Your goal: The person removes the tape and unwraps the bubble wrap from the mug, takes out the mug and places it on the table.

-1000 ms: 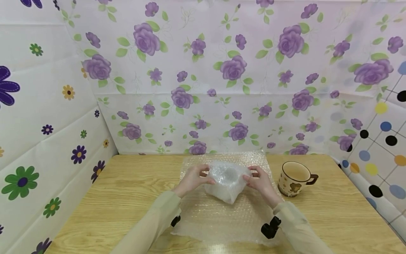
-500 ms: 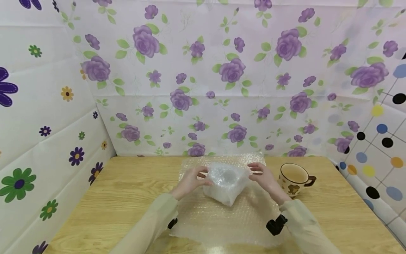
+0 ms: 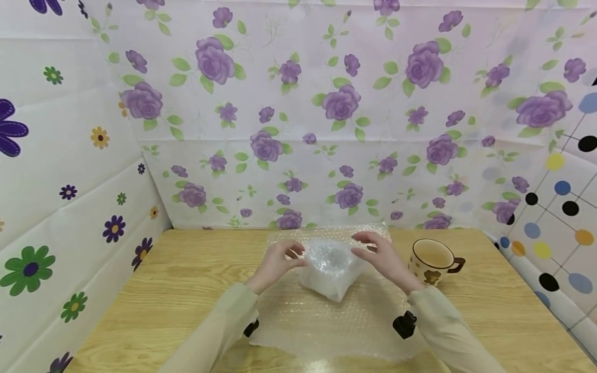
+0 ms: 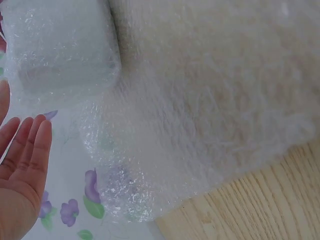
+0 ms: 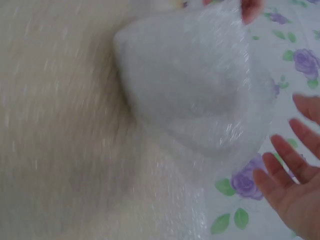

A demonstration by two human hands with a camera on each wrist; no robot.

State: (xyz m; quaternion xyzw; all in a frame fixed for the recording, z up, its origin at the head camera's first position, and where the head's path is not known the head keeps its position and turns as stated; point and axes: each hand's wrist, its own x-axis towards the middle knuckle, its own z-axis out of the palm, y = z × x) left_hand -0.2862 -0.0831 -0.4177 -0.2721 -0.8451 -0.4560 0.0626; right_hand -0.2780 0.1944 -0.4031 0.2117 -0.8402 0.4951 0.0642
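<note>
A bundle wrapped in bubble wrap (image 3: 330, 274) stands on a flat bubble wrap sheet (image 3: 326, 331); cloudy layers hide what is inside. On its left side my left hand (image 3: 276, 263) hovers close, thumb and fingers spread. In the left wrist view the fingers of this left hand (image 4: 25, 170) look nearly straight and hold nothing. My right hand (image 3: 383, 260) is over the bundle's upper right side, its fingers parted. The right wrist view has the right hand (image 5: 292, 170) with extended fingers, apart from the wrapped bundle (image 5: 185, 75).
To the right, beside my right forearm, stands a cream mug (image 3: 432, 263) with a brown handle and a bear picture. Everything rests on a wooden table (image 3: 186, 290). Floral cloth (image 3: 298, 129) covers the wall behind it.
A second ago both hands held the bundle's sides. The right hand has let go, drawn away, then come back above it. The left hand has loosened slightly leftward. The bundle stays put.
</note>
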